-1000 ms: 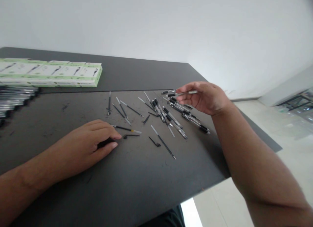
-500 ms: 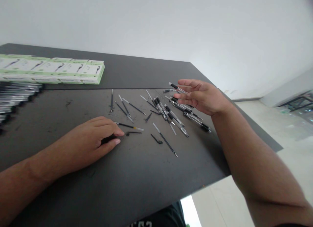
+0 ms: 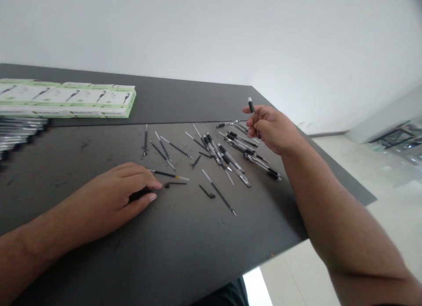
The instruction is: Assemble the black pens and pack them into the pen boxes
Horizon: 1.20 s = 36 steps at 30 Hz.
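My right hand (image 3: 271,128) is raised over the right side of the pile, its fingers closed round a pen (image 3: 251,104). The pen's black part and pale end stick up above the fingers; the rest is mostly hidden by the hand. Below it lie several clear pens with black grips (image 3: 262,165). My left hand (image 3: 127,185) rests on the table with fingers loosely bent and thumb apart, holding nothing visible. Close to its fingertips are a black pen clip (image 3: 176,183) and an ink refill (image 3: 168,174) with a yellowish band.
More refills (image 3: 219,192) and small black clips (image 3: 207,191) are scattered over the middle of the dark table (image 3: 158,257). Rows of pens (image 3: 21,132) lie at the left. Behind them stand white and green boxes (image 3: 112,99). A wall (image 3: 184,33) rises beyond the table.
My right hand has closed on a pen and lifted it from a slanted to a nearly upright position. My left hand keeps its place beside the clip. The view has shifted slightly.
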Each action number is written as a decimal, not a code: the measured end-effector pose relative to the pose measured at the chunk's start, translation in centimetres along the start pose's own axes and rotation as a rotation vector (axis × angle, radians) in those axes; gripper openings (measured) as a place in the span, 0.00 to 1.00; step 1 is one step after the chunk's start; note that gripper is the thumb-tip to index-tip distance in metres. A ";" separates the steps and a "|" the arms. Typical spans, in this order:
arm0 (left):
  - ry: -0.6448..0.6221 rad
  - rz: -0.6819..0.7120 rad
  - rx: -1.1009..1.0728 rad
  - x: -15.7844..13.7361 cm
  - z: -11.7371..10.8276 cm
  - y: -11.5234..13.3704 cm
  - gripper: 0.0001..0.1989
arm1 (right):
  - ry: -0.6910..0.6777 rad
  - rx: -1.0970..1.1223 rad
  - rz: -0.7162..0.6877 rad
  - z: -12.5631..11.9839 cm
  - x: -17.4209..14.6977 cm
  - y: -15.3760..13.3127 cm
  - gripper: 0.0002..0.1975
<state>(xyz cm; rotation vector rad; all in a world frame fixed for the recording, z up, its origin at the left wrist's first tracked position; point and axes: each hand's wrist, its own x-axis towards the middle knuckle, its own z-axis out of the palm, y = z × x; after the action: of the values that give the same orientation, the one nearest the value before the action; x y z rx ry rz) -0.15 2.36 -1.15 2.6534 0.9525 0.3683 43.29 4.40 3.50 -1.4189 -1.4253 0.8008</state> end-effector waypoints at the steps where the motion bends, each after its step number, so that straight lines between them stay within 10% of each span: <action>1: 0.006 0.004 0.005 0.0 0.0 -0.1 0.15 | 0.018 -0.027 -0.010 -0.1 0.1 0.1 0.25; 28: 0.012 0.024 0.033 -0.7 0.6 -1.4 0.15 | 0.094 -0.258 -0.001 -1.3 0.0 -0.8 0.19; 36: -0.015 -0.024 0.025 0.0 -0.1 0.0 0.16 | -0.396 -0.759 -0.135 2.1 -2.6 -3.3 0.06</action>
<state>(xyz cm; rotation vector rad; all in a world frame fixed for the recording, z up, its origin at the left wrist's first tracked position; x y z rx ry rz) -0.18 2.36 -1.11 2.6607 0.9896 0.3326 39.87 1.81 5.38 -1.7423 -2.2630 0.4751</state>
